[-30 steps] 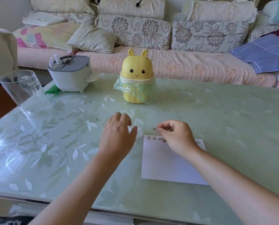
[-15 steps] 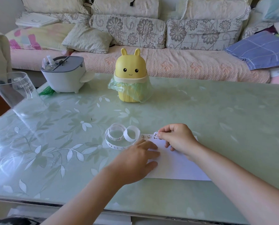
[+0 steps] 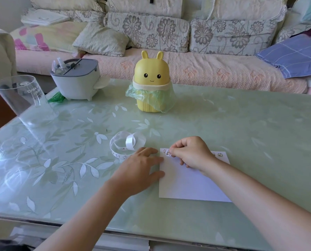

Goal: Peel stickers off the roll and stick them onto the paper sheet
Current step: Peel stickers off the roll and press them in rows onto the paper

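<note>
The left hand [image 3: 142, 171] lies flat, fingers straight, on the paper sheet [image 3: 187, 183] at its left edge. The right hand [image 3: 191, 154] pinches a sticker [image 3: 168, 153] at its far-left corner. The sticker roll [image 3: 125, 144] rests on the table [image 3: 241, 124], just left.

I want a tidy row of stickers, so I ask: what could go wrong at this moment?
The sticker pinched by the right hand sits close to one already on the paper sheet; they may overlap. The left hand touches only the sheet's left edge, so it could slide on the glossy table. The sticker roll lies beside that hand and might get nudged.
</note>
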